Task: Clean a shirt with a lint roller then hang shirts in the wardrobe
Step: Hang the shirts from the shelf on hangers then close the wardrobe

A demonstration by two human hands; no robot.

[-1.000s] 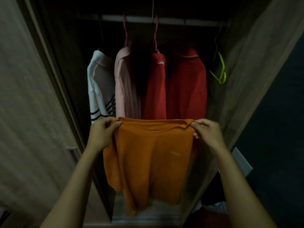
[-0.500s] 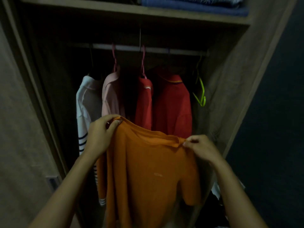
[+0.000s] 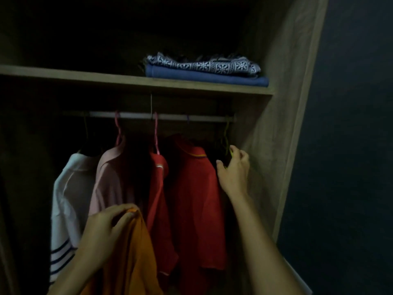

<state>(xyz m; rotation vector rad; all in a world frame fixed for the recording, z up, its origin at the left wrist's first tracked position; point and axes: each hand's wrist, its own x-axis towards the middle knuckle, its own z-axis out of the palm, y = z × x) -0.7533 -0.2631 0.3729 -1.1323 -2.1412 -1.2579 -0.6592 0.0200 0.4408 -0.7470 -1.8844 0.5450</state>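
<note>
Our right hand (image 3: 233,170) has left the orange cotton shirt (image 3: 136,252) — now seemingly pinching the lime-green plastic hanger (image 3: 227,137) beside the wardrobe's wooden side wall (image 3: 268,145); left hand (image 3: 106,228) grips the shirt alone.

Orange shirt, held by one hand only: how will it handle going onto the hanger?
Likely floppy: the orange shirt bunches and drapes from the left hand. Probably light, since one pinch carries it. The collar may sag shut, so the right hand, at the green hanger, should help.
</note>
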